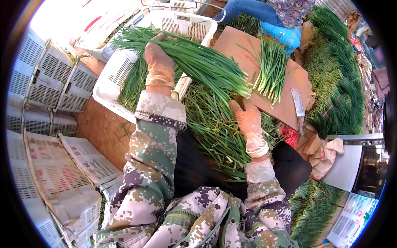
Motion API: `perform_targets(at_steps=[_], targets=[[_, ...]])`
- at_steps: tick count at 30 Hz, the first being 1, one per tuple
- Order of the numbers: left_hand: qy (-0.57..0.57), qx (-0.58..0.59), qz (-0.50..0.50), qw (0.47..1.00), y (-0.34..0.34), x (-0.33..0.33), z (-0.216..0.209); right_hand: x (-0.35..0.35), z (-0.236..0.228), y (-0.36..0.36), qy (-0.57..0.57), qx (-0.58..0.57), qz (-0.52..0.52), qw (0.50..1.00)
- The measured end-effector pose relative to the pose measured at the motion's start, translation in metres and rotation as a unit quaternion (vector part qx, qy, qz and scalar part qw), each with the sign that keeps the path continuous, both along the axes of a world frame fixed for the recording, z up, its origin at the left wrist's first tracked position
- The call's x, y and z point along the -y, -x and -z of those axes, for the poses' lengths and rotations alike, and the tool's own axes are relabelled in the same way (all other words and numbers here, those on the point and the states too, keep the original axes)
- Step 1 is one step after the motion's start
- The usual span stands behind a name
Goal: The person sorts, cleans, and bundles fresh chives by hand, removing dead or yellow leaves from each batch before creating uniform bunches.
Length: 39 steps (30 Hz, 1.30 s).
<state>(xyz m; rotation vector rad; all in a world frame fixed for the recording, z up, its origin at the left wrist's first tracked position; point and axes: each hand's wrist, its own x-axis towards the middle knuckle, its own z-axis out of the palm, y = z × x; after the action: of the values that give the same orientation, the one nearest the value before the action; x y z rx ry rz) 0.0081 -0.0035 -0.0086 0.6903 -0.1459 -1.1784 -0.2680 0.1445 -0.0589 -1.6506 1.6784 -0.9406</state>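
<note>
Chive bundle (198, 62) in both hands' closed fingers (159, 53)

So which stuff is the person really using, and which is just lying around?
In use: bunch of green chives, held by left hand and right hand; white crate under it.
Lying about: knife, cardboard sheet, stacked crates.

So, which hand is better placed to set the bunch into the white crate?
Left, probably. The left hand grips the chive bunch already over the white crate; the right hand holds its far end, away from the crate.
</note>
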Motion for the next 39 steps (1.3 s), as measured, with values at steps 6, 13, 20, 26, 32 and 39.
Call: perform_targets(at_steps=[6, 13, 20, 26, 32, 39], targets=[[0.015, -0.029, 0.009, 0.999, 0.006, 0.0, -0.001, 0.013, -0.007, -0.008, 0.04, -0.037, -0.033, 0.998], [0.007, -0.01, 0.036, 0.999, 0.014, -0.004, -0.009, 0.033, -0.002, -0.005, -0.157, 0.478, -0.073, 0.861], [0.017, 0.01, 0.054, 0.998, 0.013, -0.005, -0.004, 0.018, -0.014, -0.016, -0.181, 0.535, -0.081, 0.821], [-0.014, 0.067, 0.072, 0.995, 0.015, -0.001, -0.006, 0.007, -0.029, -0.019, -0.123, 0.401, -0.007, 0.908], [-0.025, 0.129, 0.05, 0.99, 0.019, -0.003, -0.006, -0.009, -0.028, -0.007, -0.158, 0.39, -0.017, 0.907], [-0.024, -0.026, 0.014, 0.999, -0.02, 0.008, 0.0, -0.054, -0.037, 0.09, -0.1, 0.714, -0.166, 0.673]])
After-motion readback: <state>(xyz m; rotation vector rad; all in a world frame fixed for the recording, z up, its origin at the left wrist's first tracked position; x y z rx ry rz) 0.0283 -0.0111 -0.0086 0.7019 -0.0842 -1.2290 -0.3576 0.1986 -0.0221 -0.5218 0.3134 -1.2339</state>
